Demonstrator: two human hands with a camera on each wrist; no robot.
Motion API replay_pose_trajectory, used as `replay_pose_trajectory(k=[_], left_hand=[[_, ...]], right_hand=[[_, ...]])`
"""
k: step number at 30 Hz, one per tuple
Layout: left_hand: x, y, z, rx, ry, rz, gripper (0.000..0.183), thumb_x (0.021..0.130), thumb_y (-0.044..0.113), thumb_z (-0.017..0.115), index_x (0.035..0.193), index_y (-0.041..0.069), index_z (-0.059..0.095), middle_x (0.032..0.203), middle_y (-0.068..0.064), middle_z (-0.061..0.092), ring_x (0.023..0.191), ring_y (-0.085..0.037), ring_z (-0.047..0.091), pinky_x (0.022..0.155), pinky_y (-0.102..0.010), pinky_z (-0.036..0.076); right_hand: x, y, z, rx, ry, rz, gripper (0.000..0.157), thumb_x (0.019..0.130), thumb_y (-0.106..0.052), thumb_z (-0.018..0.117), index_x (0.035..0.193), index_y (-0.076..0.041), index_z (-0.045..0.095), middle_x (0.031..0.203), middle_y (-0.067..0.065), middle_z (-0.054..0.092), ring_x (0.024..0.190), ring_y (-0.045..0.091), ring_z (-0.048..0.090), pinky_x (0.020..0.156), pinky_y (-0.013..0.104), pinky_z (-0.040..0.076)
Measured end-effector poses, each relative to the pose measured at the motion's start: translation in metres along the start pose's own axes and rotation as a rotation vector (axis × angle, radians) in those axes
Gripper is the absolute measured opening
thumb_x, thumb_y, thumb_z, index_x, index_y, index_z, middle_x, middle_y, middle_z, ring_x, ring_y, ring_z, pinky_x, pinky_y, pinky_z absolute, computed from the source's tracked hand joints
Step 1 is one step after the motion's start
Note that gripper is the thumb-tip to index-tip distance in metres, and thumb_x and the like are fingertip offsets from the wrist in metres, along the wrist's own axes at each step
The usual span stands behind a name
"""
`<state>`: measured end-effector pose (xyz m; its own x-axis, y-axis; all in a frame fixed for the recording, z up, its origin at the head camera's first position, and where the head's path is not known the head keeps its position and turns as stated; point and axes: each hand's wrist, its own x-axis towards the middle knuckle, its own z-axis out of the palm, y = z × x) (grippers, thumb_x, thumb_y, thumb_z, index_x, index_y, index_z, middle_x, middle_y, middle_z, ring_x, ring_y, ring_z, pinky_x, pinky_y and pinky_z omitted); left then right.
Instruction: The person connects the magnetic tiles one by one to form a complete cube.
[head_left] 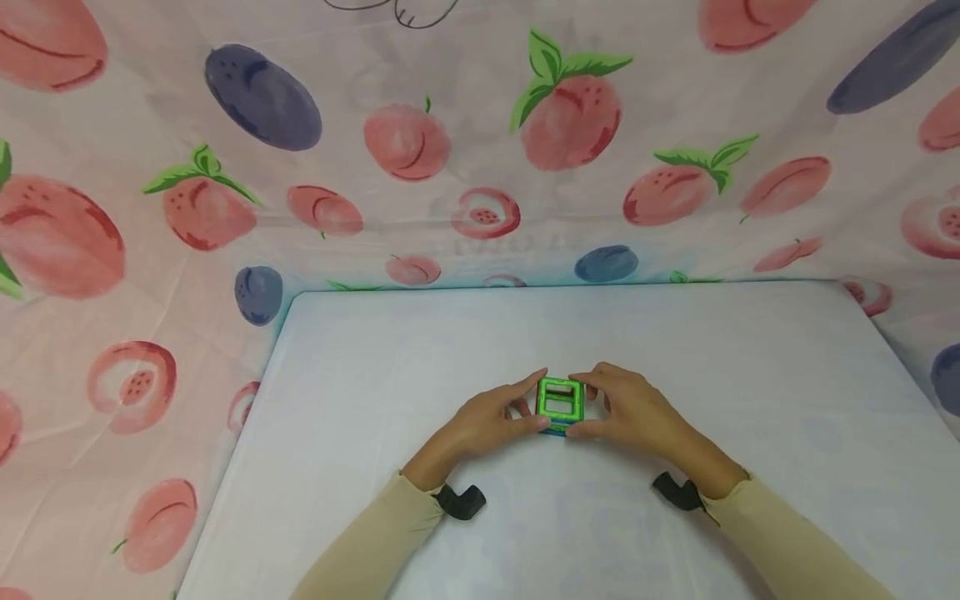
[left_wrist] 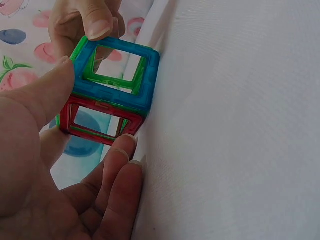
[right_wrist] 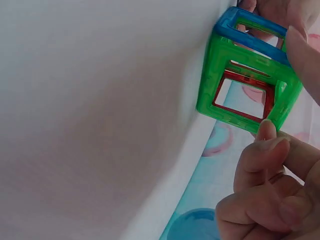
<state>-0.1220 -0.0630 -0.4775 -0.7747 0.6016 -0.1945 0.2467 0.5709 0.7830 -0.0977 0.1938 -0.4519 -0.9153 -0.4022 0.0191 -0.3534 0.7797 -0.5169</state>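
A small hollow cube of magnetic building tiles stands on the white table, held between both hands. Its top is a green square frame. One side is a blue tile, another a red tile, and the right wrist view shows a green tile. From the left, my left hand grips the cube, thumb at the near edge and fingertips along the red side. My right hand pinches it from the right, with thumb near the front and index finger at the far corner.
White cloth covers the tabletop, whose far edge meets a fruit-printed curtain. The same print hangs at the left and right. Each wrist carries a black strap mount, one by the left sleeve and one by the right sleeve.
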Motion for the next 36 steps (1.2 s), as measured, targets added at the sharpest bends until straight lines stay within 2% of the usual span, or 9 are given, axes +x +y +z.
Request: replay_pose_trajectory(k=[3,10,12,15,18,22,26,33,36], left_hand=[[0.000,-0.001,0.000,-0.005,0.002,-0.005,0.070,0.097,0.051,0.065,0.159,0.035,0.036,0.101,0.008,0.063,0.076,-0.008,0.054,0.069,-0.024,0.044],[-0.001,-0.002,-0.005,-0.058,-0.050,-0.031,0.071,0.099,0.050,0.064,0.160,0.038,0.031,0.107,0.007,0.062,0.084,-0.011,0.055,0.076,-0.027,0.046],[-0.001,-0.002,-0.006,-0.068,-0.056,-0.035,0.071,0.099,0.049,0.064,0.160,0.040,0.030,0.108,0.007,0.062,0.087,-0.011,0.055,0.078,-0.028,0.046],[0.000,-0.003,-0.006,-0.065,-0.054,-0.031,0.069,0.099,0.047,0.064,0.160,0.040,0.031,0.108,0.006,0.063,0.087,-0.011,0.055,0.078,-0.027,0.045],[0.000,-0.003,-0.005,-0.079,-0.051,-0.027,0.069,0.099,0.045,0.065,0.160,0.038,0.032,0.107,0.006,0.062,0.085,-0.011,0.054,0.076,-0.027,0.045],[-0.001,-0.003,-0.005,-0.085,-0.048,-0.030,0.069,0.099,0.044,0.065,0.160,0.036,0.033,0.107,0.006,0.061,0.083,-0.011,0.053,0.075,-0.027,0.044],[-0.002,-0.004,-0.005,-0.087,-0.042,-0.037,0.068,0.099,0.044,0.066,0.159,0.037,0.034,0.105,0.006,0.062,0.082,-0.011,0.053,0.074,-0.026,0.044],[-0.001,-0.003,-0.005,-0.101,-0.044,-0.035,0.069,0.099,0.044,0.066,0.159,0.038,0.034,0.106,0.006,0.061,0.083,-0.012,0.053,0.074,-0.027,0.044],[-0.001,-0.002,-0.004,-0.103,-0.046,-0.035,0.069,0.098,0.044,0.067,0.159,0.039,0.035,0.105,0.006,0.061,0.083,-0.012,0.054,0.073,-0.027,0.044]], right_hand=[[0.000,0.000,0.000,0.005,-0.005,-0.005,0.072,0.072,-0.046,0.091,0.130,-0.009,0.069,0.091,-0.002,0.059,0.067,0.005,0.042,0.058,0.022,0.038],[-0.002,0.009,-0.002,0.043,-0.076,0.035,0.084,0.073,-0.045,0.091,0.138,-0.001,0.062,0.093,-0.003,0.060,0.072,0.007,0.047,0.062,0.022,0.042],[-0.003,0.012,-0.001,0.044,-0.091,0.045,0.077,0.073,-0.043,0.091,0.132,0.000,0.066,0.089,-0.003,0.061,0.071,0.008,0.047,0.062,0.022,0.041],[-0.002,0.017,0.003,0.057,-0.120,0.056,0.056,0.075,-0.037,0.091,0.115,-0.003,0.072,0.083,-0.005,0.060,0.070,0.008,0.046,0.061,0.022,0.039],[0.000,0.018,0.007,0.075,-0.142,0.071,0.042,0.076,-0.032,0.091,0.103,-0.007,0.072,0.079,-0.006,0.059,0.068,0.009,0.045,0.060,0.023,0.038],[0.002,0.016,0.010,0.074,-0.143,0.089,0.038,0.074,-0.029,0.092,0.099,-0.008,0.073,0.075,-0.007,0.057,0.068,0.011,0.046,0.059,0.024,0.037],[0.004,0.013,0.011,0.042,-0.141,0.113,0.038,0.072,-0.033,0.093,0.094,-0.010,0.073,0.073,-0.007,0.056,0.067,0.011,0.045,0.059,0.024,0.036],[0.001,0.015,0.006,0.002,-0.137,0.155,0.056,0.073,-0.039,0.092,0.114,-0.003,0.077,0.078,-0.010,0.065,0.071,0.010,0.051,0.062,0.026,0.041],[-0.001,0.019,0.003,-0.001,-0.109,0.153,0.046,0.074,-0.034,0.091,0.111,-0.009,0.081,0.080,-0.012,0.071,0.073,0.008,0.056,0.064,0.026,0.044]])
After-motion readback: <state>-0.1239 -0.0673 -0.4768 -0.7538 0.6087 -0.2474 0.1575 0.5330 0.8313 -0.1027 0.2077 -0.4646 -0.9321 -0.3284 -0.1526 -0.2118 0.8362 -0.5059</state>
